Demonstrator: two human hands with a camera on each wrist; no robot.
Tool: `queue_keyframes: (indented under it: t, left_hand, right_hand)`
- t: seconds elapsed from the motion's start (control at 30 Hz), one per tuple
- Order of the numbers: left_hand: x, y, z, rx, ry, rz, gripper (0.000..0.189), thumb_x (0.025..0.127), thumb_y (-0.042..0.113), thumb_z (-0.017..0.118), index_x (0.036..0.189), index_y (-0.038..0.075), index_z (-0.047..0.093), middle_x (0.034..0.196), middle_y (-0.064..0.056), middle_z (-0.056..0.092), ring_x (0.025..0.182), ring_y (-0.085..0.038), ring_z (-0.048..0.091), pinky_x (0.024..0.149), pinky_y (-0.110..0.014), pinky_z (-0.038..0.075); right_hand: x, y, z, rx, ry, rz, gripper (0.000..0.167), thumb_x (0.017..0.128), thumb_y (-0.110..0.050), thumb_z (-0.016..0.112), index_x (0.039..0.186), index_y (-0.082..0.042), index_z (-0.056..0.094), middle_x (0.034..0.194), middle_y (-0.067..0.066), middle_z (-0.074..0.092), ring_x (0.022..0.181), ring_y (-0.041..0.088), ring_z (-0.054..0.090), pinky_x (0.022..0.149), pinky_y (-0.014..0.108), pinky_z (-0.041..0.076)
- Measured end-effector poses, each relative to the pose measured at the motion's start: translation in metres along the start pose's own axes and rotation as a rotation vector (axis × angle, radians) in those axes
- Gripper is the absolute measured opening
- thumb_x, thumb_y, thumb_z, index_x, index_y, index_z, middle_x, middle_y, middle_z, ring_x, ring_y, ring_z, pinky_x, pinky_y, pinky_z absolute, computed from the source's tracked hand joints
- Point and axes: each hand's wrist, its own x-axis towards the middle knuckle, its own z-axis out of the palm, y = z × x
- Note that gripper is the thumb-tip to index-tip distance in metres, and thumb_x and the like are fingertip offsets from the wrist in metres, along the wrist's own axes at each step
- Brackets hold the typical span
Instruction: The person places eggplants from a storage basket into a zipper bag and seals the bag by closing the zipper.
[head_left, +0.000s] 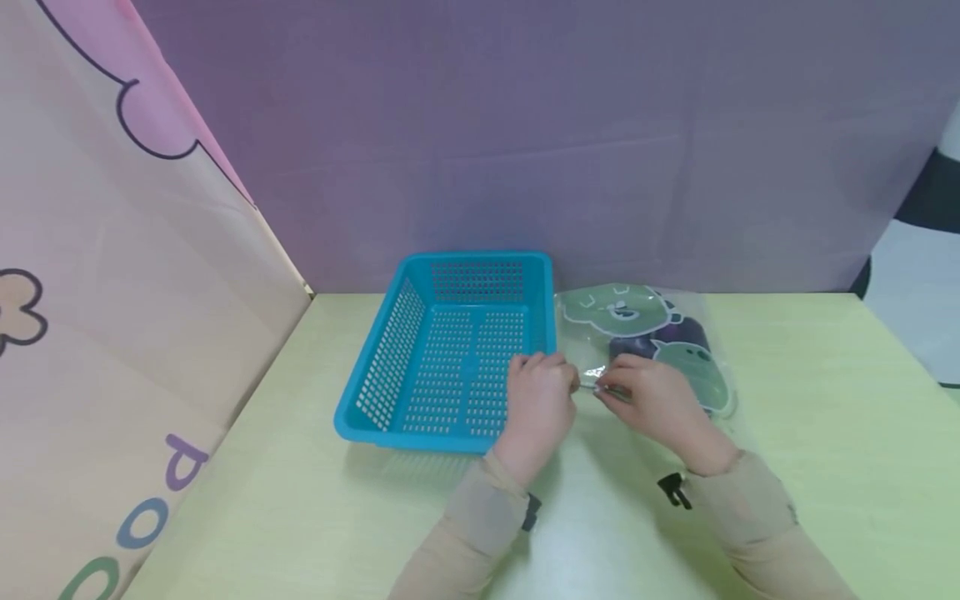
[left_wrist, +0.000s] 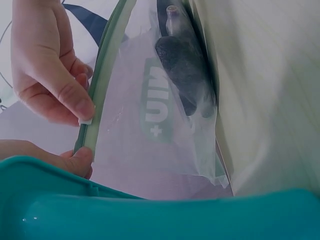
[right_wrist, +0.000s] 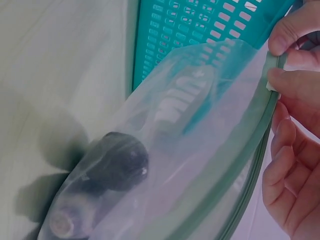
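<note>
A clear zip bag (head_left: 585, 333) with green cartoon prints lies on the table, its near edge lifted between the two hands. Dark purple rounded pieces (right_wrist: 120, 160) show through the plastic, one with a pale stubby end (right_wrist: 62, 223). Along the mouth runs a green zip strip (left_wrist: 102, 75). My left hand (head_left: 542, 408) pinches the strip near its end, right beside the basket rim. A short way along, my right hand (head_left: 663, 408) pinches a small white slider (left_wrist: 86, 121) between thumb and fingers. The strip's two sides look parted on the right hand's side in the right wrist view.
A blue perforated basket (head_left: 420, 443) stands just left of the bag, its right rim close to my left hand. The pale yellow-green table (head_left: 825, 450) meets a purple backdrop (head_left: 600, 150) behind. A printed white panel (head_left: 112, 292) closes off the left side.
</note>
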Motion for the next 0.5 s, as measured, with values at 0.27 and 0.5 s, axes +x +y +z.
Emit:
queue_keyframes:
  t: [0.27, 0.5]
  left_hand:
    - [-0.001, 0.000, -0.002, -0.026, -0.003, -0.022, 0.027, 0.061, -0.001, 0.071, 0.071, 0.023, 0.073, 0.071, 0.013, 0.065, 0.066, -0.007, 0.055, 0.075, -0.024, 0.042]
    - [-0.002, 0.000, 0.000, -0.057, 0.011, -0.038, 0.025, 0.062, -0.001, 0.072, 0.072, 0.023, 0.074, 0.071, 0.012, 0.066, 0.067, -0.007, 0.056, 0.076, -0.024, 0.043]
  right_hand:
    - [-0.008, 0.004, -0.002, 0.005, 0.024, 0.014, 0.011, 0.068, -0.006, 0.079, 0.076, -0.008, 0.072, 0.074, -0.001, 0.064, 0.060, 0.011, 0.057, 0.055, 0.027, 0.049]
    - [-0.012, 0.008, -0.001, 0.003, 0.056, 0.001, 0.013, 0.067, -0.004, 0.080, 0.076, -0.008, 0.072, 0.073, 0.000, 0.065, 0.060, 0.011, 0.058, 0.056, 0.027, 0.050]
